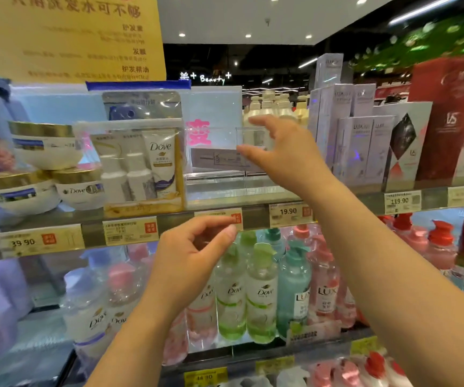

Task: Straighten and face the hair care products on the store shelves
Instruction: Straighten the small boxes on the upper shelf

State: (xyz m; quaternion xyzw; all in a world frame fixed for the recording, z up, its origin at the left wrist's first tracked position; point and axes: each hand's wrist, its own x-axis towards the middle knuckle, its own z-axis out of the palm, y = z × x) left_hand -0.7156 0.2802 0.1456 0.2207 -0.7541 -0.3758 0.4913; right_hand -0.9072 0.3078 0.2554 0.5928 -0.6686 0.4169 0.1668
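Observation:
My right hand (283, 152) reaches onto the upper shelf (256, 216), fingers spread around the edge of a clear plastic divider (242, 141); a flat Lux box (219, 160) lies behind it. Whether the fingers touch the divider is unclear. My left hand (194, 255) hovers below the shelf edge with fingers loosely curled and nothing in it, in front of green Dove pump bottles (261, 297). A Dove travel set in a clear bag (141, 163) stands left of the gap, with white Dove jars (80, 188) further left.
White Lux boxes (362, 146) and a red VS box (448, 121) stand right of my arm. Teal and pink Lux bottles (323, 289) fill the lower shelf. Price tags (289, 213) line the shelf edge. A yellow sign (71, 37) hangs above.

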